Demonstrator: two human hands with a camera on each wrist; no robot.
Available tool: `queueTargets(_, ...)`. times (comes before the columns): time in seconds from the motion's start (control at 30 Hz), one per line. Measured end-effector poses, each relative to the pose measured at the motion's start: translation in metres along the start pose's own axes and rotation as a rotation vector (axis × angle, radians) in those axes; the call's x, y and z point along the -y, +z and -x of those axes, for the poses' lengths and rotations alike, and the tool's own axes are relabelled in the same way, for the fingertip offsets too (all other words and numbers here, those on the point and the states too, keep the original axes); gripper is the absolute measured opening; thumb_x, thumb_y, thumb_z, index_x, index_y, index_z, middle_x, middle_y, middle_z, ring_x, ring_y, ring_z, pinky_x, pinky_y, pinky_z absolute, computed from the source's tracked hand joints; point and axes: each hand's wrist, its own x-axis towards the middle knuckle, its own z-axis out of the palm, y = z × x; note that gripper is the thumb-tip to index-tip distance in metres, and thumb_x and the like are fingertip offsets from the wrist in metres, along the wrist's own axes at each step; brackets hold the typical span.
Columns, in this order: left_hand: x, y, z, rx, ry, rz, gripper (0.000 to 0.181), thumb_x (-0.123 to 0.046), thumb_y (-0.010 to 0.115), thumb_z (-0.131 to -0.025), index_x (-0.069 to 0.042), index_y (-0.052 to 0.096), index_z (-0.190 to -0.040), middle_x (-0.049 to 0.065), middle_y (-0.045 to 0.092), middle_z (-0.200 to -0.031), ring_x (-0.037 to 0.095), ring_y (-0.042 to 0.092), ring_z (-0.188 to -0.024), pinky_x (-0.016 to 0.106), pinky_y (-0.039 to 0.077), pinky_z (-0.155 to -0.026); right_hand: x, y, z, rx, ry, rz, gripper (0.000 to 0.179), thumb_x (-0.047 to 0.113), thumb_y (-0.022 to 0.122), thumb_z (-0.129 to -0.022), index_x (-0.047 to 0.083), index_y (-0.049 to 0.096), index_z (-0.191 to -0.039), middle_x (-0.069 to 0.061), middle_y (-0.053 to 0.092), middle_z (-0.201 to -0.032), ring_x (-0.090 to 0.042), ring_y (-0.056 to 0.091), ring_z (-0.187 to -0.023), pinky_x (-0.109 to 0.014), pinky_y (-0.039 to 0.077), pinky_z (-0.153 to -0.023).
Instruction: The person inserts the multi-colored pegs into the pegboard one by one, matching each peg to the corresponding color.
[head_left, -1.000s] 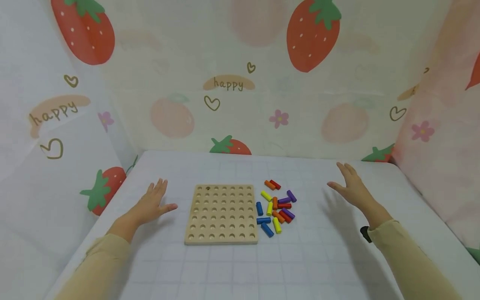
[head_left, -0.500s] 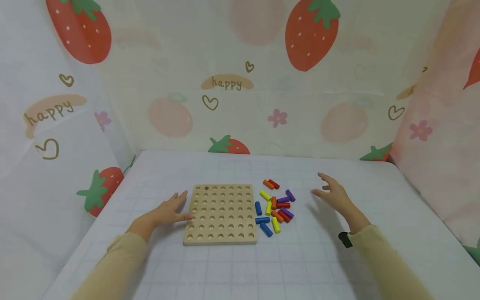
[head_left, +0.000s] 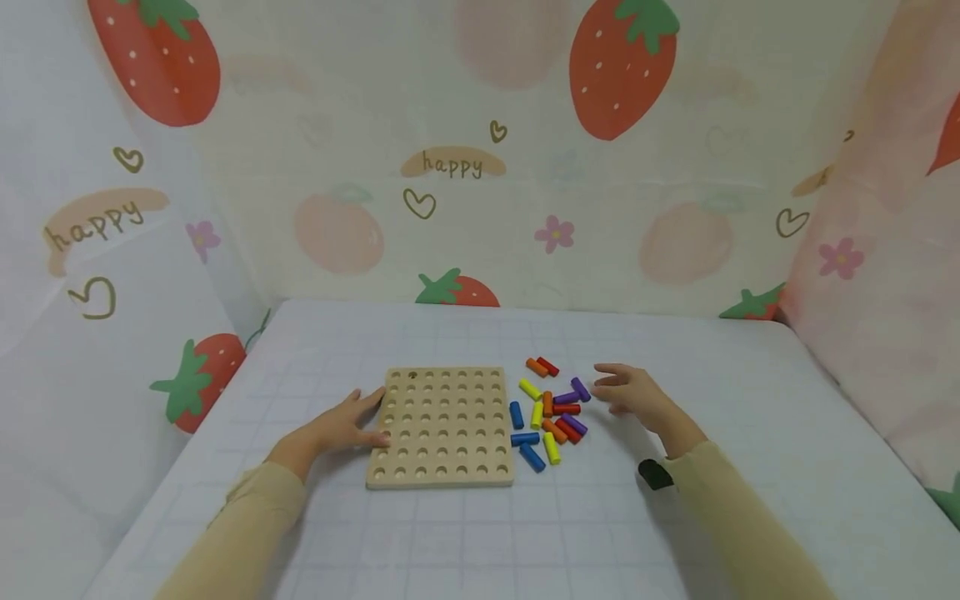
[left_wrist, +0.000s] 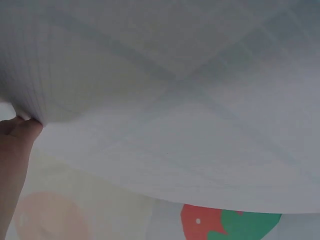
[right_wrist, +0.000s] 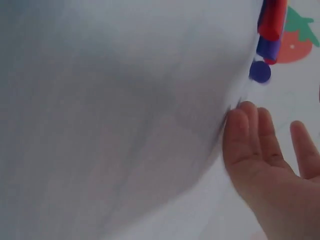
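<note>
A square wooden peg board (head_left: 444, 425) with rows of round holes lies on the table. At its left edge rests my left hand (head_left: 333, 432), the thumb over the top near the rim and the fingers straight along the side. In the left wrist view only part of the left hand (left_wrist: 17, 145) shows, at the table surface. My right hand (head_left: 637, 400) is just right of the loose pegs, holding nothing, its fingertips nearest a purple peg (head_left: 581, 389). In the right wrist view, the right hand (right_wrist: 265, 160) has extended fingers low over the table, below a red peg (right_wrist: 272, 22).
Several coloured wooden pegs lie scattered right of the board, among them a blue peg (head_left: 532, 457), a yellow peg (head_left: 552, 448) and an orange peg (head_left: 536, 367). The white gridded table (head_left: 420, 542) is enclosed by strawberry-print cloth (head_left: 525, 183) at the back and sides.
My left hand has moved right from beside the board to its left edge. My right hand has moved left and down toward the pegs. Board and pegs stay where they were.
</note>
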Motion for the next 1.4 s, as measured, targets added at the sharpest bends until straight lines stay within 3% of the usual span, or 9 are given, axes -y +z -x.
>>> queueTargets(0.1,-0.003,0.001,-0.001,0.008,0.0,-0.003,0.104,-0.052,0.073,-0.081,0.0,0.019,-0.153,0.043,0.006,-0.149,0.059,0.012,-0.137,0.069,0.019,-0.106,-0.002,0.003,-0.006,-0.003,0.061,-0.01,0.061,0.022,0.065,-0.095,0.005,0.04,-0.147,-0.022,0.049,-0.139,-0.026,0.049,-0.095,-0.033,0.045,-0.082)
queueTargets(0.27,-0.005,0.0,-0.003,0.012,-0.021,-0.006,0.102,-0.051,0.072,-0.082,-0.002,0.019,-0.154,0.042,0.004,-0.15,0.058,0.011,-0.137,0.069,0.017,-0.107,-0.003,0.006,-0.011,0.001,0.094,-0.001,0.058,0.019,0.068,-0.093,0.002,0.045,-0.143,-0.023,0.047,-0.138,-0.034,0.045,-0.116,-0.046,0.039,-0.103)
queueTargets(0.4,-0.004,-0.001,-0.002,0.01,-0.039,-0.018,0.101,-0.052,0.072,-0.082,-0.003,0.02,-0.154,0.042,0.005,-0.15,0.059,0.012,-0.137,0.069,0.018,-0.106,-0.001,0.009,-0.016,-0.015,0.116,0.052,0.055,0.021,0.069,-0.092,0.002,0.05,-0.14,-0.023,0.049,-0.136,-0.036,0.046,-0.12,-0.05,0.035,-0.108)
queueTargets(0.53,0.0,0.0,-0.001,0.0,-0.052,-0.031,0.102,-0.055,0.071,-0.081,-0.005,0.021,-0.154,0.041,0.006,-0.15,0.06,0.015,-0.135,0.07,0.02,-0.105,0.0,0.014,-0.019,-0.037,0.126,0.099,0.051,0.024,0.072,-0.089,0.003,0.057,-0.134,-0.02,0.053,-0.133,-0.034,0.048,-0.114,-0.048,0.039,-0.104)
queueTargets(0.8,0.0,0.002,-0.006,0.004,-0.049,-0.027,0.104,-0.058,0.07,-0.079,-0.006,0.022,-0.154,0.04,0.007,-0.151,0.06,0.016,-0.135,0.07,0.02,-0.105,0.003,0.016,-0.021,-0.113,0.167,0.146,0.039,0.02,0.075,-0.087,0.0,0.066,-0.119,-0.012,0.061,-0.11,-0.026,0.048,-0.094,-0.034,0.041,-0.079)
queueTargets(1.1,-0.003,-0.001,-0.004,-0.008,-0.059,-0.044,0.102,-0.056,0.072,-0.079,-0.005,0.022,-0.154,0.041,0.008,-0.151,0.061,0.017,-0.134,0.07,0.022,-0.104,0.011,0.02,-0.025,-0.178,0.213,0.206,0.029,0.021,0.076,-0.086,0.0,0.068,-0.105,-0.011,0.06,-0.101,-0.024,0.05,-0.091,-0.033,0.043,-0.077)
queueTargets(1.4,-0.004,0.0,-0.003,0.002,-0.048,-0.013,0.101,-0.052,0.073,-0.08,-0.004,0.023,-0.153,0.041,0.007,-0.151,0.06,0.015,-0.135,0.07,0.019,-0.106,0.011,0.02,-0.028,-0.183,0.259,0.216,0.023,0.02,0.075,-0.087,0.001,0.067,-0.098,-0.01,0.059,-0.095,-0.024,0.05,-0.088,-0.032,0.042,-0.076)
